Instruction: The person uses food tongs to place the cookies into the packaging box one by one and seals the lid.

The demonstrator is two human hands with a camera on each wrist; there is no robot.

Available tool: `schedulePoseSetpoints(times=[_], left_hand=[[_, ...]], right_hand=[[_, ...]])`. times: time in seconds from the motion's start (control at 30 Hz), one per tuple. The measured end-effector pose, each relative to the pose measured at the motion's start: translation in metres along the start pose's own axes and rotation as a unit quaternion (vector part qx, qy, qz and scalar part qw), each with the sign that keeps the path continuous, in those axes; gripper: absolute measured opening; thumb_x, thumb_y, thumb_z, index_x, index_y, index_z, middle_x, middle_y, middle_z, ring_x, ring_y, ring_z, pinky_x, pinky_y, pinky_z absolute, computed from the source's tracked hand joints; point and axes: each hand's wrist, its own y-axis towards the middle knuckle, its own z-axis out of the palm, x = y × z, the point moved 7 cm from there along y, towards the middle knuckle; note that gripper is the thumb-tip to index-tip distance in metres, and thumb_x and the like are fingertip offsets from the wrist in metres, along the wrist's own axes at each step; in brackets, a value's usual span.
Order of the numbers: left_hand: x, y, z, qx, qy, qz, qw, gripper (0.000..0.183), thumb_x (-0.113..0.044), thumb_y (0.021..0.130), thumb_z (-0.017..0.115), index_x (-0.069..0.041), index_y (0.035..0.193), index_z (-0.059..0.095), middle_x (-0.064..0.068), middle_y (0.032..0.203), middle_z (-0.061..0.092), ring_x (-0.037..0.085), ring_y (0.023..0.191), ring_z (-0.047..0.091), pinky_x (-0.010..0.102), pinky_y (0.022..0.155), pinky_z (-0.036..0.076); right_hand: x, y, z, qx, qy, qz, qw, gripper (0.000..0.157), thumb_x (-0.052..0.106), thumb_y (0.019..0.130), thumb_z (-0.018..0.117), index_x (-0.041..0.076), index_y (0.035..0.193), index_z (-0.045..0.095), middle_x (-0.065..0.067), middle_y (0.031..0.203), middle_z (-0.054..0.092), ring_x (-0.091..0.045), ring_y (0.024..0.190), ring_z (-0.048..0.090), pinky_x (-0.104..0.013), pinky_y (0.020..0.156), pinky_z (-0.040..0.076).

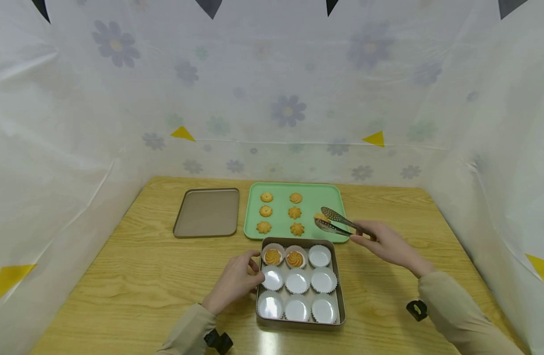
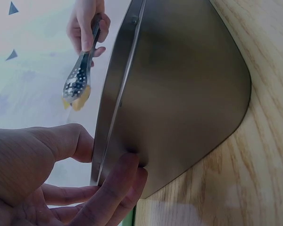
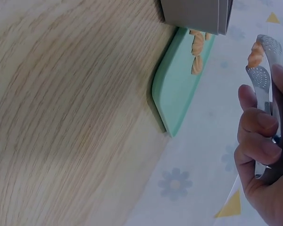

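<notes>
My right hand (image 1: 387, 244) holds perforated metal tongs (image 1: 333, 215) above the right part of a green tray (image 1: 316, 192). Between the tong tips is a golden cookie (image 3: 255, 56), lifted off the tray. At the near side of that tray stands a square brown baking pan (image 2: 188, 84) lined with white paper cups (image 1: 297, 281). Two cups in its back row each hold a swirled cookie (image 1: 272, 256); the other cups are bare. My left hand (image 1: 235, 278) grips the pan's left wall, thumb at the rim and fingertips against the outside.
Two columns of cookies (image 1: 294, 212) lie on the green tray. To its left, a flat brown tray or lid (image 1: 207, 212) rests on the wooden table (image 1: 165, 281). A flowered plastic sheet (image 1: 236, 98) hangs around the back and sides.
</notes>
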Motion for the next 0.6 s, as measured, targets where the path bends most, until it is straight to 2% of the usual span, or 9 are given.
schedulePoseSetpoints(times=[0.1, 0.23, 0.37, 0.47, 0.6], left_hand=[[0.000, 0.000, 0.000, -0.001, 0.002, 0.001, 1.0000, 0.060, -0.009, 0.079, 0.068, 0.007, 0.135, 0.055, 0.009, 0.090, 0.069, 0.011, 0.067, 0.060, 0.022, 0.057, 0.049], [0.000, 0.000, 0.000, -0.002, 0.001, 0.001, 1.0000, 0.060, -0.009, 0.079, 0.068, 0.007, 0.135, 0.055, 0.009, 0.090, 0.069, 0.011, 0.067, 0.059, 0.022, 0.057, 0.049], [0.000, 0.000, 0.000, -0.002, 0.001, 0.001, 1.0000, 0.060, -0.009, 0.079, 0.069, 0.007, 0.135, 0.055, 0.009, 0.090, 0.069, 0.011, 0.067, 0.059, 0.022, 0.057, 0.049], [0.000, 0.000, 0.000, -0.002, 0.002, 0.001, 1.0000, 0.060, -0.009, 0.079, 0.069, 0.007, 0.134, 0.055, 0.009, 0.090, 0.069, 0.011, 0.067, 0.059, 0.022, 0.057, 0.049], [0.000, 0.000, -0.001, -0.002, 0.001, 0.000, 1.0000, 0.060, -0.009, 0.079, 0.069, 0.007, 0.135, 0.055, 0.009, 0.090, 0.069, 0.011, 0.066, 0.059, 0.022, 0.056, 0.049]], right_hand=[[0.000, -0.003, 0.001, 0.019, -0.005, -0.009, 1.000, 0.018, 0.022, 0.099, 0.062, 0.012, 0.112, 0.069, 0.005, 0.079, 0.059, -0.001, 0.053, 0.037, -0.020, 0.048, 0.037], [0.002, -0.006, 0.002, 0.048, -0.014, -0.014, 0.999, 0.029, 0.025, 0.100, 0.061, 0.008, 0.123, 0.066, 0.009, 0.083, 0.060, 0.001, 0.054, 0.038, -0.020, 0.050, 0.038], [0.006, -0.007, 0.001, 0.077, -0.021, -0.031, 0.996, 0.028, 0.025, 0.100, 0.061, 0.009, 0.123, 0.066, 0.011, 0.083, 0.057, 0.002, 0.056, 0.038, -0.019, 0.052, 0.038], [0.010, -0.008, 0.000, 0.098, -0.043, -0.042, 0.993, 0.028, 0.027, 0.100, 0.060, 0.010, 0.121, 0.065, 0.012, 0.084, 0.055, 0.001, 0.061, 0.040, -0.019, 0.055, 0.037], [0.014, -0.008, -0.002, 0.116, -0.082, -0.048, 0.989, 0.037, 0.032, 0.100, 0.060, 0.007, 0.127, 0.065, 0.013, 0.089, 0.061, 0.004, 0.068, 0.044, -0.020, 0.060, 0.039]])
